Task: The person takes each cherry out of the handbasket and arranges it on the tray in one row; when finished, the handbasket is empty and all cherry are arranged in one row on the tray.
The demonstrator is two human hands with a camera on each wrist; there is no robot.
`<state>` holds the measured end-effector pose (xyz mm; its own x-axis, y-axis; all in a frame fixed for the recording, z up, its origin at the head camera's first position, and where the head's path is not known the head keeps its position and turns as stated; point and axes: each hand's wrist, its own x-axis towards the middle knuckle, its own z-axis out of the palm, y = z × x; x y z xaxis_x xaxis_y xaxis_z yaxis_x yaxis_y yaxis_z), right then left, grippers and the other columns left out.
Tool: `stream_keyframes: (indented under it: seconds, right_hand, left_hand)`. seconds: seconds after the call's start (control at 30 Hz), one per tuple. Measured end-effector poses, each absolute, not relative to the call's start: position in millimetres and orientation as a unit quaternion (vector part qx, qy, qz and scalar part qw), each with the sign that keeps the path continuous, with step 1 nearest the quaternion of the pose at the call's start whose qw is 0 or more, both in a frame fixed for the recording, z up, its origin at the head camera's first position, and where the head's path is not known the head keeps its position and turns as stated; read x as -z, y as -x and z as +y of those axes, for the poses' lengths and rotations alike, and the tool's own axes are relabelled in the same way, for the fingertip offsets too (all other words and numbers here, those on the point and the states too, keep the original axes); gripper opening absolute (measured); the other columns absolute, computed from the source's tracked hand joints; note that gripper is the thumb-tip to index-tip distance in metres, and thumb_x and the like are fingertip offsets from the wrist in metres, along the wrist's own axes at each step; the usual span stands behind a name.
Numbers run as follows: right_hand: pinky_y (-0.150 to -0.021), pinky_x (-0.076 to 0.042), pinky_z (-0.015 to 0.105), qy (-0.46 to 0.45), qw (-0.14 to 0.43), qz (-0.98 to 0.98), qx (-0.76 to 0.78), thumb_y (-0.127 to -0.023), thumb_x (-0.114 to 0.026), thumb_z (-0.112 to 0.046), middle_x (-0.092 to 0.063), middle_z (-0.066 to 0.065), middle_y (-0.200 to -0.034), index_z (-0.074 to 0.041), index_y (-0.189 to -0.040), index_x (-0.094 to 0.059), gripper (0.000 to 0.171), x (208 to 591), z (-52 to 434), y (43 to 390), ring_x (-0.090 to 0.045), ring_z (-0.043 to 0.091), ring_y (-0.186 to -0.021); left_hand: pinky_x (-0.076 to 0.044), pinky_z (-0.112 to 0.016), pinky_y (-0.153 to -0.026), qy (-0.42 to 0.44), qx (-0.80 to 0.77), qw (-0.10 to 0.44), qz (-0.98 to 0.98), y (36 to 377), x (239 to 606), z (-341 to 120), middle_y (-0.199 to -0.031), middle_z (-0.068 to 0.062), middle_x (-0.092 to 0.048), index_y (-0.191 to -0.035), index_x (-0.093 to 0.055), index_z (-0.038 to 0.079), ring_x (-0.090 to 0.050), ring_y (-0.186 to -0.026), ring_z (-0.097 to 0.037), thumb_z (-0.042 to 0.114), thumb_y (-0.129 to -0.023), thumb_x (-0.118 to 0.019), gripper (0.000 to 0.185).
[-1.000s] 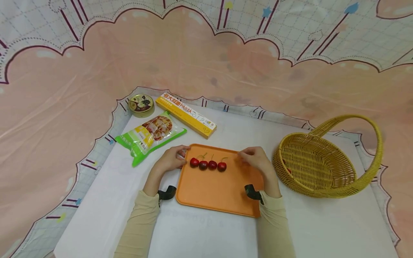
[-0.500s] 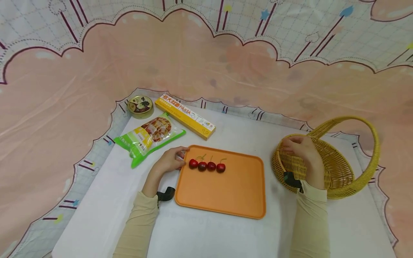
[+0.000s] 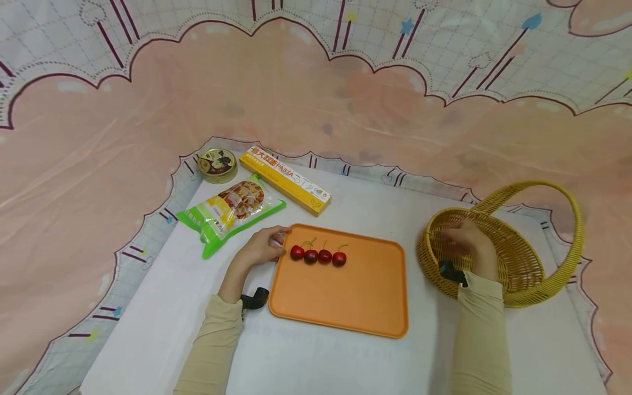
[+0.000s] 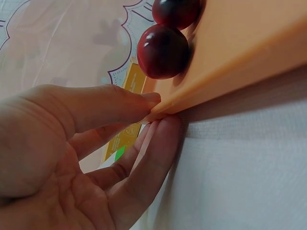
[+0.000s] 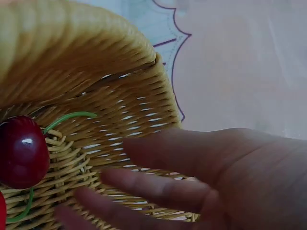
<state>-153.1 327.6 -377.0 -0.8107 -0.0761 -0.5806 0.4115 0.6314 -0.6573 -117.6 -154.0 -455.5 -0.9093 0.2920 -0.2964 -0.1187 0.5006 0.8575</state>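
Note:
An orange tray (image 3: pixel 345 296) lies on the white table with a row of several red cherries (image 3: pixel 318 255) near its far edge. My left hand (image 3: pixel 264 247) pinches the tray's far left corner. The left wrist view shows the thumb on the tray rim (image 4: pixel 249 52) and fingers under it, with a cherry (image 4: pixel 163 51) just beyond. My right hand (image 3: pixel 461 241) is inside the yellow wicker basket (image 3: pixel 523 269) at the right. In the right wrist view its fingers (image 5: pixel 158 187) are stretched out over the weave (image 5: pixel 96 72), close to a cherry (image 5: pixel 21 152) but not touching it.
A yellow pasta box (image 3: pixel 285 178), a green snack bag (image 3: pixel 229 211) and a round tin (image 3: pixel 216 163) lie at the back left. The basket's tall handle (image 3: pixel 568 219) arches over its right side. White cloth (image 3: pixel 321 356) covers the table in front of the tray.
My right hand left the tray's far edge, crossed to the basket and has now dipped inside it. The left hand, tray and cherries have stayed put.

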Motion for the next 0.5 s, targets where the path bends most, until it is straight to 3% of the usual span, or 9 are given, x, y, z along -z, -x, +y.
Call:
stream_keyframes:
  seconds: [0.1,0.2,0.37,0.5]
  right_hand:
    - [-0.089,-0.055,0.045,-0.097,0.332,0.841,0.416,-0.103,-0.047,-0.015,-0.060,0.024,-0.111,0.022,-0.127,-0.047,0.044,380.8,326.5,154.4,-0.067,0.027,-0.095]
    - [-0.089,-0.055,0.044,-0.081,0.361,0.837,0.402,-0.103,-0.044,-0.016,-0.061,0.029,-0.115,0.021,-0.127,-0.048,0.044,384.7,327.0,155.8,-0.067,0.032,-0.099]
    - [-0.088,-0.055,0.039,-0.044,0.383,0.825,0.413,-0.103,-0.045,-0.015,-0.068,0.014,-0.099,0.017,-0.120,-0.057,0.037,391.8,328.2,159.1,-0.066,0.025,-0.096]
    - [-0.079,-0.056,0.033,-0.021,0.381,0.826,0.415,-0.103,-0.046,-0.014,-0.066,0.004,-0.089,0.008,-0.108,-0.065,0.029,393.4,328.8,161.2,-0.065,0.019,-0.088]
  left_hand:
    - [-0.057,-0.030,-0.064,-0.046,-0.497,0.208,0.841,117.5,455.1,-153.8,-0.102,-0.016,-0.058,-0.136,-0.055,0.001,-0.061,-0.075,-0.018,-0.006,-0.086,-0.066,0.053]
    - [-0.057,-0.030,-0.064,-0.048,-0.493,0.208,0.843,118.2,454.6,-153.5,-0.103,-0.016,-0.058,-0.136,-0.055,0.001,-0.061,-0.076,-0.019,-0.006,-0.085,-0.066,0.053]
    - [-0.057,-0.029,-0.064,-0.049,-0.489,0.209,0.846,118.2,454.8,-153.0,-0.103,-0.016,-0.058,-0.136,-0.056,0.001,-0.061,-0.076,-0.019,-0.006,-0.085,-0.067,0.052]
    - [-0.057,-0.030,-0.064,-0.042,-0.493,0.211,0.843,117.0,454.5,-151.9,-0.102,-0.015,-0.057,-0.136,-0.056,0.002,-0.060,-0.076,-0.018,-0.006,-0.086,-0.067,0.052]
